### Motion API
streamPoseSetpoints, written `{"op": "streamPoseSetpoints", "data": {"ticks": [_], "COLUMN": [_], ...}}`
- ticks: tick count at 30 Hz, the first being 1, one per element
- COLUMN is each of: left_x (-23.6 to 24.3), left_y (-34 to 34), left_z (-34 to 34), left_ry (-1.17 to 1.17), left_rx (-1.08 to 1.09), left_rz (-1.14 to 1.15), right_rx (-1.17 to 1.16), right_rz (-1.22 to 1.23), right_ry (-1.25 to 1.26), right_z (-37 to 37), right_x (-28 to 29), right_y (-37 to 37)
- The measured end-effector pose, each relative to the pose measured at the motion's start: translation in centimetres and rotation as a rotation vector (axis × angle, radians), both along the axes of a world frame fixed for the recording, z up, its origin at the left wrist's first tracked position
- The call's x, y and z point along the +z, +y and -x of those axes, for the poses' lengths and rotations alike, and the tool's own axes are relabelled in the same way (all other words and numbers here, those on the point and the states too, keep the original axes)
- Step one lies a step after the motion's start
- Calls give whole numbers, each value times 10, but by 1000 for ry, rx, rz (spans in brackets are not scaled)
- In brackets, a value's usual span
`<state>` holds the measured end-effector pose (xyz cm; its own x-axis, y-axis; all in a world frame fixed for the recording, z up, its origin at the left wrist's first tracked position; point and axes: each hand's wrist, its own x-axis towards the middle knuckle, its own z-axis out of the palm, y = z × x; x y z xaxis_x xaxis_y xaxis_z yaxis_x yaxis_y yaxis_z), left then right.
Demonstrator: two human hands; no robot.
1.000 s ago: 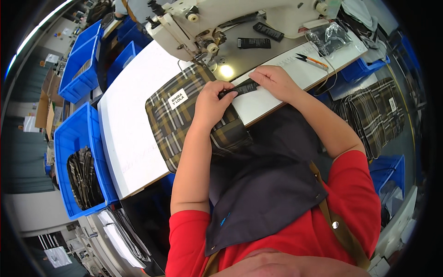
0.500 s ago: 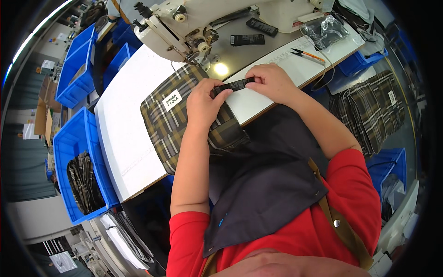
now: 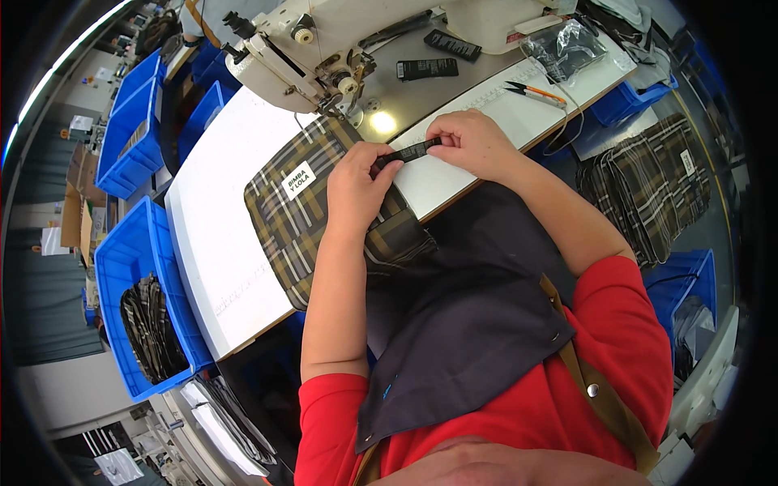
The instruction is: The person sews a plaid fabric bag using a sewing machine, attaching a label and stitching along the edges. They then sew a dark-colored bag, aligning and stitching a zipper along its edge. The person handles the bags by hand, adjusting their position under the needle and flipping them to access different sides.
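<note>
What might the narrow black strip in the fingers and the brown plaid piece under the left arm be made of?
Narrow black strip: perhaps fabric or plastic film, since it looks thin; finish unclear.
Brown plaid piece: likely matt woven cloth, from its crossing bands and lack of glare.

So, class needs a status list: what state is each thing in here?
Left hand: closed, pinching strip
Right hand: closed, pinching strip's other end
Strip: stretched between both hands
Plaid cloth: spread out, partly past the table edge
Loose strips: lying on the machine bed
Light spot: bright
Orange pen: lying down
Clear bag: crumpled
Left bin: open, partly filled
</note>
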<state>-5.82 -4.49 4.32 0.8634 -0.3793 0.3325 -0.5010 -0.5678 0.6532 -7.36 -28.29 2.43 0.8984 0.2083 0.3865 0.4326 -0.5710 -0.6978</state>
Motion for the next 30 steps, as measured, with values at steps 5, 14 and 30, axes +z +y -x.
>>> {"op": "streamPoseSetpoints", "data": {"ticks": [5, 14, 30], "left_x": [0, -4, -4], "left_y": [-2, -10, -33], "left_z": [1, -10, -1], "left_ry": [65, -406, -325], "left_rx": [8, -82, -127], "left_rz": [-46, -114, -30], "right_rx": [3, 5, 47], "right_rz": [54, 82, 46], "right_ry": [-2, -76, 28], "right_z": [1, 1, 6], "right_x": [-2, -5, 8], "right_y": [-1, 2, 0]}}
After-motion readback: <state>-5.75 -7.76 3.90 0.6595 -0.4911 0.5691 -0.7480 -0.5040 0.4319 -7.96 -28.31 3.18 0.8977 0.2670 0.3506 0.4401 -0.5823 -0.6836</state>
